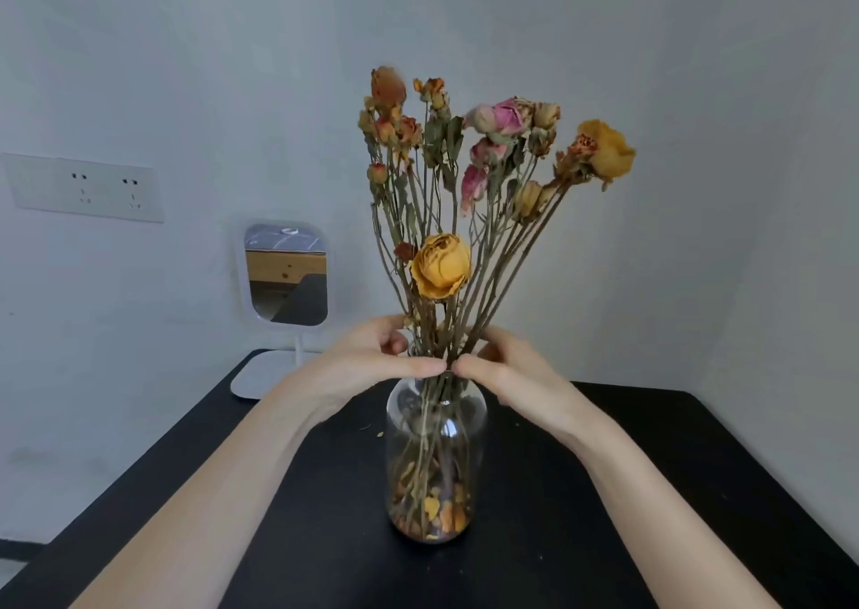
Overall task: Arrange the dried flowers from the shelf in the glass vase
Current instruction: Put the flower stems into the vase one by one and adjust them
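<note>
A: How many things are there?

B: One glass vase (436,459), standing upright at the lower centre of the frame on a black bench (650,492). One bunch of dried flowers (465,180) stands in it, stems down through the neck and heads fanned out toward the upper centre. I count two large yellow roses, a cluster of pink ones and several small orange buds; the exact number of stems I cannot tell. Loose petals lie in the bottom of the vase. There is also one white stand mirror (286,278) at the left of the frame and one double wall socket (86,187) at the upper left.

A: And the hands?

B: Two. The left hand (367,357) and the right hand (506,366) meet at the vase's neck, one on each side.

A: Where are the stems relative to the fingers?

B: Between them. The fingers (418,366) of both hands are curled in around the bundle just above the rim, thumb tips nearly touching in front, gripping the stems.
</note>
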